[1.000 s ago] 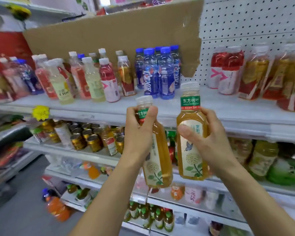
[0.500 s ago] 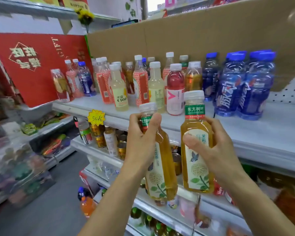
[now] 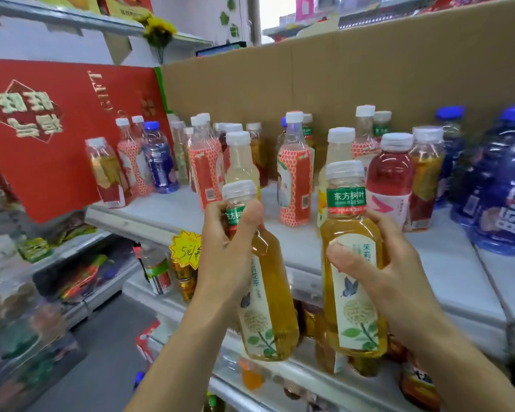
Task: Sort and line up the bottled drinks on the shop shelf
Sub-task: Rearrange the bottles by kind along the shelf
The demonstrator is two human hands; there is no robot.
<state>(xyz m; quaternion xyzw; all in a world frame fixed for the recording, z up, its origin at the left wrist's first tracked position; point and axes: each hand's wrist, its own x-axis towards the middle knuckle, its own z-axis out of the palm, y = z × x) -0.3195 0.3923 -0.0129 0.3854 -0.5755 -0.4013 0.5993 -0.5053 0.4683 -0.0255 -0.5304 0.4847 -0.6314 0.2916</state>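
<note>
The left hand (image 3: pixel 223 257) holds the first bottle (image 3: pixel 268 307) and the right hand (image 3: pixel 399 278) holds the second bottle (image 3: pixel 354 292) just to its right, both before the front edge of the shelf (image 3: pixel 309 251). On the shelf, mixed bottles (image 3: pixel 295 179) stand from left to centre, and larger bottles (image 3: pixel 506 185) occupy the right end. A cardboard panel (image 3: pixel 369 78) stands behind them and a box (image 3: pixel 57 138) stands at the left end. A price tag (image 3: pixel 186 248) hangs on the front edge, above cans (image 3: pixel 186 288).

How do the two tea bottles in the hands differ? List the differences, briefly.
The left bottle leans, cap to the left; the right bottle stands nearly upright. The left hand grips the left bottle at its neck, hiding part of the green band; the right hand holds the right bottle round its body, band fully readable. Both hold amber tea, with white caps and flower labels.
</note>
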